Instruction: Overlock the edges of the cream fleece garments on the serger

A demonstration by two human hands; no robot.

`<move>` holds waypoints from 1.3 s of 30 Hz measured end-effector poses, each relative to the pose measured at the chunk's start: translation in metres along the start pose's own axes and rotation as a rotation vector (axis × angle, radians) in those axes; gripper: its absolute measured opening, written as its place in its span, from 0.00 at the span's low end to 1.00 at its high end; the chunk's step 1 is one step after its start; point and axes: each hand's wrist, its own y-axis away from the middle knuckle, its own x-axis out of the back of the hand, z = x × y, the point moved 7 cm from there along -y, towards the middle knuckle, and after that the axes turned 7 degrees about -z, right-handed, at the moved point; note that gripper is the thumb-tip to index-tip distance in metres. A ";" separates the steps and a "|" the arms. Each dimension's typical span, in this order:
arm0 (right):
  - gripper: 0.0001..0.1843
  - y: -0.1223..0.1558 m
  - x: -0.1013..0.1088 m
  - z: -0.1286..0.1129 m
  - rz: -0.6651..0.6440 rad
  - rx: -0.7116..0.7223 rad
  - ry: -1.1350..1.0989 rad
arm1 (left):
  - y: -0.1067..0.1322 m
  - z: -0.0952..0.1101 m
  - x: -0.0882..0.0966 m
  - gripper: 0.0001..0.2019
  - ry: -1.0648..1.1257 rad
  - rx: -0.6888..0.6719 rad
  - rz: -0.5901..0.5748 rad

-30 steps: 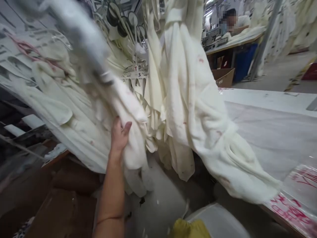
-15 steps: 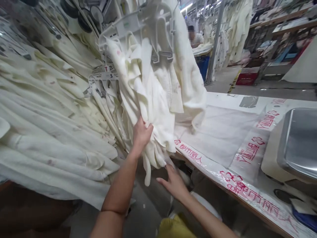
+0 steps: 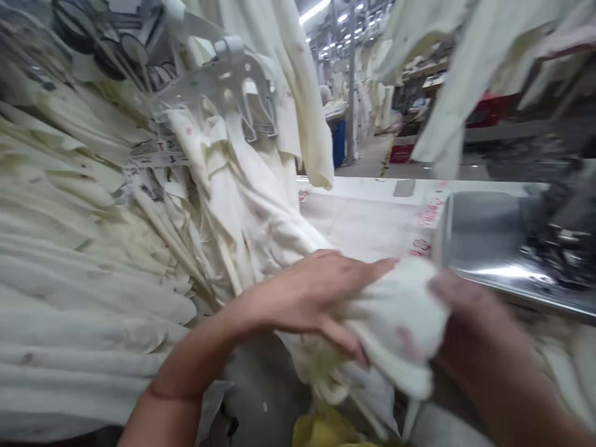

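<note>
Watching the cream garment (image 3: 395,310), we are judging strain to be the first risk: its lower end is lying between two hands while its upper part seems to be hanging from the white hanger (image 3: 209,84), so a hard tug could be pulling cloth off its hooks or tilting the hanger. We are noting a second hazard at left, where the neighbouring garments (image 3: 88,298) are crowding close; a loose fold could be snagging there. Third, the metal tray (image 3: 484,223) with its dark pile (image 3: 559,230) is standing just beyond the right hand (image 3: 475,323), so a wide swing could be knocking it.

Fingers: the left hand (image 3: 316,295) is gripping the cloth, digits spread above and below it. The right hand is grasping the outermost end; blur is hiding most of its fingers, so we are unable to tell how firmly.

Appearance: we are seeing soft, off-white cloth, matt and loosely creased, bunching into a rounded end between the hands. A pinkish mark is showing near that end; we are not distinguishing print from stain. The garment is slanting down from the hanger, in front of the white table (image 3: 363,220).
</note>
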 end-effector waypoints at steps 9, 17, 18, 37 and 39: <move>0.28 0.052 0.046 0.016 -0.321 -0.124 0.375 | -0.088 -0.020 0.079 0.17 -0.097 0.208 0.438; 0.25 0.100 0.066 0.019 -0.232 -0.211 0.246 | -0.098 -0.029 0.038 0.13 -0.541 0.257 0.257; 0.22 0.106 0.080 0.010 -0.240 -0.240 0.269 | -0.102 -0.036 0.035 0.13 -0.470 0.274 0.205; 0.09 0.070 0.170 -0.041 0.413 -0.090 0.995 | -0.191 0.031 -0.122 0.04 0.080 -0.123 -0.037; 0.08 0.069 0.174 -0.039 0.467 -0.140 0.984 | -0.194 0.027 -0.125 0.02 0.119 -0.084 -0.031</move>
